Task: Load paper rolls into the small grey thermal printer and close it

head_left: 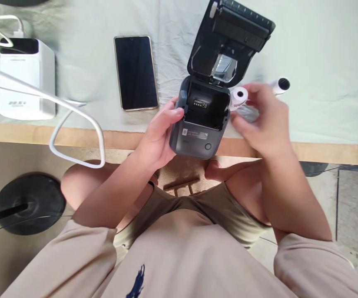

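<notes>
My left hand [160, 134] is closed around the left side of a dark grey portable label printer [194, 142], its thumb on the rim. The printer's black lid [225, 39] is swung up, and its paper bay is uncovered with no roll inside. Just right of the bay, my right hand [264, 120] pinches a small white paper roll [238, 96] with a dark core hole. Behind the right fingers lies another white roll [282, 85] with a black end, on the tablecloth.
A black-screened smartphone [137, 72] lies left of the printer. Farther left stands a white power bank [26, 82] with a white cable [73, 105] looping over the table edge [116, 138]. A round black stand base [31, 198] is on the floor at left.
</notes>
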A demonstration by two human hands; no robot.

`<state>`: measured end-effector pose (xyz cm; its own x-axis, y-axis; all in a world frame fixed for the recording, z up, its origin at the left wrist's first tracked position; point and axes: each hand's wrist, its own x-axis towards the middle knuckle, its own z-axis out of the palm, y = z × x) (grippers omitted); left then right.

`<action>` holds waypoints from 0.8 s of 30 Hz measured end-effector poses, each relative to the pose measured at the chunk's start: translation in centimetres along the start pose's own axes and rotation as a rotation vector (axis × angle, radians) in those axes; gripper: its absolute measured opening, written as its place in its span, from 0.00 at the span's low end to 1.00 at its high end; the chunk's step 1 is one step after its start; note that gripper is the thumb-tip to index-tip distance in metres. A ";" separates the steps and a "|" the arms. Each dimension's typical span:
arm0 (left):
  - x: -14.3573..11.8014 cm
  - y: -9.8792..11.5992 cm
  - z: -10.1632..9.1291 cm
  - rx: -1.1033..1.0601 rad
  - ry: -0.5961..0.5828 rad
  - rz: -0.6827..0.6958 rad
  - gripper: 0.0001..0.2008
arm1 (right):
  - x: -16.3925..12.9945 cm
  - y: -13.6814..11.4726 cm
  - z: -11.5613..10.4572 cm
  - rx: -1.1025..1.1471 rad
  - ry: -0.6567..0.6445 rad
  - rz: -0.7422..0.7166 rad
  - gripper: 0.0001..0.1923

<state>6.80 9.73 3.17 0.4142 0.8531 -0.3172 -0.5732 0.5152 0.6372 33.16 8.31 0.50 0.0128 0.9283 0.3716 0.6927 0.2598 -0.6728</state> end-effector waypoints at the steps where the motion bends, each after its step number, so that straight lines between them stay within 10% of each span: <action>1: 0.0 0.0 0.0 -0.001 -0.001 0.003 0.10 | 0.1 0.0 -0.4 0.034 0.069 -0.047 0.22; 6: 0.0 0.1 0.0 0.018 -0.031 0.025 0.11 | 0.9 2.3 -2.1 -0.133 0.442 -0.020 0.23; 11: 0.2 0.1 0.1 0.009 -0.030 0.024 0.11 | 1.4 6.5 -1.4 -0.227 0.176 0.224 0.27; 17: 0.1 0.3 0.5 0.029 0.056 -0.026 0.11 | 1.1 4.8 -1.8 0.363 0.227 0.244 0.47; 24: 0.0 0.2 0.3 0.013 0.023 0.004 0.11 | 1.7 5.0 -4.6 0.616 -0.028 0.410 0.28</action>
<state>6.89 9.79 3.51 0.3953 0.8568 -0.3311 -0.5654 0.5111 0.6474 39.92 9.97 0.72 0.1590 0.9873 0.0021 0.1056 -0.0149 -0.9943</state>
